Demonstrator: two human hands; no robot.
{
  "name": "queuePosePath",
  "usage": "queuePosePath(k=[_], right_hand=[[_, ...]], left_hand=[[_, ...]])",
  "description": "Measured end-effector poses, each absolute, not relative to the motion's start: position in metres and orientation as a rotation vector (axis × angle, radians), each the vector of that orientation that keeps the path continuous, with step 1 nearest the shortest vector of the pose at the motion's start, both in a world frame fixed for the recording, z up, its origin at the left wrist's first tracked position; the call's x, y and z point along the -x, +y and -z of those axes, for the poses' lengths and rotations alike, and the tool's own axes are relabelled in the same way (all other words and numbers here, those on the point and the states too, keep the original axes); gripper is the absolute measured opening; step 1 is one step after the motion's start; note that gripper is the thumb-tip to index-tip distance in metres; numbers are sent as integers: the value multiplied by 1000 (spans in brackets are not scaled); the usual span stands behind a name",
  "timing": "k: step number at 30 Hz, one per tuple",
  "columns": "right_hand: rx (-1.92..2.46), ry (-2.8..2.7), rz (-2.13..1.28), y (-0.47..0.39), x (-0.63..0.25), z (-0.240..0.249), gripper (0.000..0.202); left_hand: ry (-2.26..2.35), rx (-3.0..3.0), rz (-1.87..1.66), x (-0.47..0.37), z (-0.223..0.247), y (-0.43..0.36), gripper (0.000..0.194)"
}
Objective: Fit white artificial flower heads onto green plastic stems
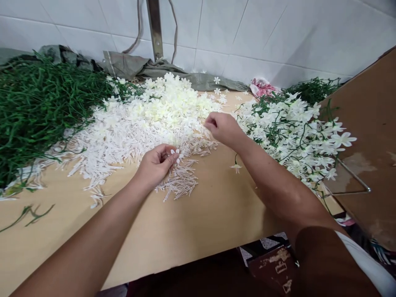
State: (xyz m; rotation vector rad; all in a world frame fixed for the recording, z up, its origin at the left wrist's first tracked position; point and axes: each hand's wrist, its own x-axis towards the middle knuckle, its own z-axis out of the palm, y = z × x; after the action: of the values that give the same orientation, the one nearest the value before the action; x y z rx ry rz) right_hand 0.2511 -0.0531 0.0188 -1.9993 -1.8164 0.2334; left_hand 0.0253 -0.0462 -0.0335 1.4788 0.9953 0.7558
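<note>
My left hand [157, 164] is closed in a pinch, with a small white artificial flower [175, 156] between thumb and fingers. Under it lies a little heap of thin white sticks [181, 183], perhaps flower stamens. Further right, my right hand [222, 127] has its fingers drawn together at the edge of the white pile; what they hold, if anything, is too small to make out. Behind both hands spreads a large heap of loose pale flower heads [173, 99], merging on the left into more white sticks [105, 142].
Green plastic stems [46, 95] are heaped at the left. White flowers on green stems [297, 132] lie at the right, before a cardboard sheet [368, 123] and a bent metal wire [355, 192]. Grey cloth [130, 66] runs along the tiled wall [232, 33]. The tabletop [210, 214] ends near me.
</note>
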Motion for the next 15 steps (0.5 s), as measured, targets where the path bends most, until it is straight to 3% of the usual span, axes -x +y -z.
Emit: queuePosePath(k=[2, 6, 10, 15], right_hand=[[2258, -1754, -40, -36, -267, -7, 10], [2424, -1796, -8, -16, -275, 16, 18], [2293, -1874, -42, -21, -269, 13, 14], [1906, -1727, -352, -34, -268, -8, 15]], left_hand=[[989, -1463, -748, -26, 35, -46, 34], [993, -1449, -713, -27, 32, -48, 31], [1010, -1468, -656, -27, 27, -49, 29], [990, -1487, -645, -25, 32, -48, 36]])
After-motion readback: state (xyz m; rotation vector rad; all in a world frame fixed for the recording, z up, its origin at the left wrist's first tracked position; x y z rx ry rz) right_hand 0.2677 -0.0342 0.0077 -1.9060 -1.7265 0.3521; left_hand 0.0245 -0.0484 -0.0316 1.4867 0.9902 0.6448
